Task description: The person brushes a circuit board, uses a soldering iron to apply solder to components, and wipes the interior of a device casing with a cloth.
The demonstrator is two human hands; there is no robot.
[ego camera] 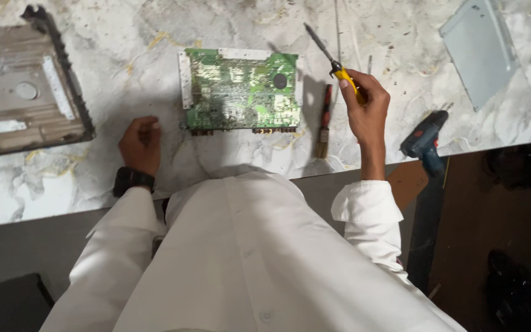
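Note:
A green circuit board (241,91) lies flat on the marble-patterned table (124,55), straight ahead of me. My right hand (367,107) is raised just right of the board and grips a screwdriver (330,56) with a yellow handle, its shaft pointing up and to the left. My left hand (141,144) rests on the table to the lower left of the board, fingers curled in, holding nothing. A black watch sits on that wrist.
A small brush with a dark red handle (324,122) lies between the board and my right hand. A blue cordless drill (425,142) sits at the table's front edge on the right. A grey metal casing (23,92) lies far left, a pale panel (479,50) far right.

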